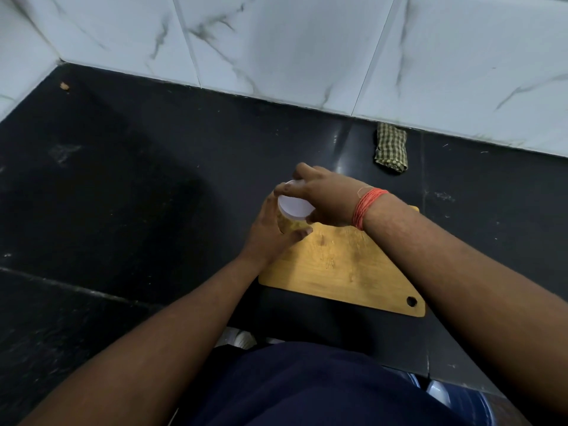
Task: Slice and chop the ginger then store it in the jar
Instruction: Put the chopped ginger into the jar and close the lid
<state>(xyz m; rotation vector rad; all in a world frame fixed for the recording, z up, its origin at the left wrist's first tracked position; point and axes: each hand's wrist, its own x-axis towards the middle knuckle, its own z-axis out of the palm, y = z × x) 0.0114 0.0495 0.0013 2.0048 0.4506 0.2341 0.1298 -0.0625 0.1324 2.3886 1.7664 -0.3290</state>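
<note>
At the cutting board's far left corner, the left hand wraps the jar; the right hand grips its white lid.

Counter: dark polished stone, glossy, dusty in spots. Wall tiles: glossy white marble-look. Cutting board: matt wood (scuffed). Jar lid: smooth white plastic. Checked rag: woven cloth. Wrist thread: orange.
</note>
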